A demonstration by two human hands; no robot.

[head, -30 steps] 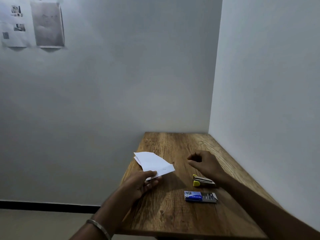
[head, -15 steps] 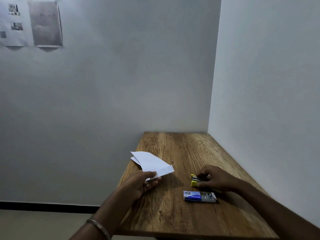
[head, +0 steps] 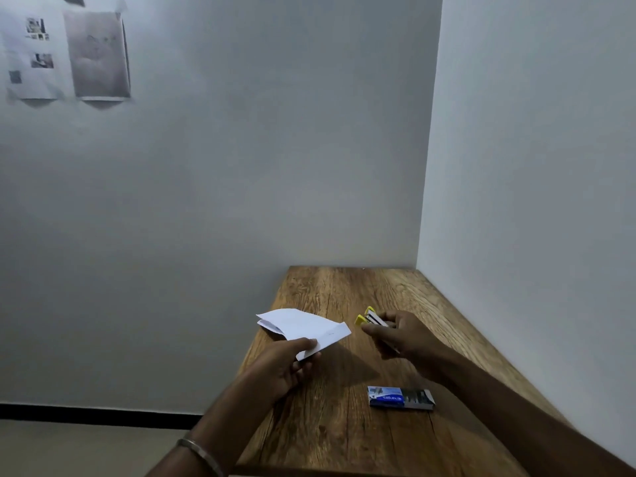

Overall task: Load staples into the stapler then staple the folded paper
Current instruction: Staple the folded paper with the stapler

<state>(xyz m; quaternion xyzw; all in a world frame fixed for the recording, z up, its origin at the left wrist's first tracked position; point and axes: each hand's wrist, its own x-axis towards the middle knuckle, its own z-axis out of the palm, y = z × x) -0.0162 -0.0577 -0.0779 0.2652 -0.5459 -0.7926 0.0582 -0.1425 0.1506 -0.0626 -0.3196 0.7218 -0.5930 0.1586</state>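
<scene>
The stapler (head: 372,319) was in the right hand (head: 402,333), lifted off the table (head: 344,425) and held with its yellow-tipped front pointing left, toward the paper. The fingers were curled around its rear half, so only the front end with the two yellow tips and a strip of metal between them showed (whether its top was swung up for loading or merely gaping a little could not be told). Just to its left, apart from it and not touching, was the folded paper (head: 303,327), a white sheet held above the table's left part. The left hand (head: 282,364) pinched the paper at its near corner, thumb on top and the other fingers tucked beneath, with the rest of the sheet fanning away from the hand toward the wall. The paper's right corner pointed at the stapler's front, a small gap between the two.

Nearer the person, below the right hand and well apart from the stapler, a small blue and grey box of staples (head: 401,398) lay flat on the wood. A metal bangle (head: 203,454) circled the left wrist. The table stood in a corner of pale walls, and two printed sheets (head: 65,55) were stuck high on the wall at the far left.
</scene>
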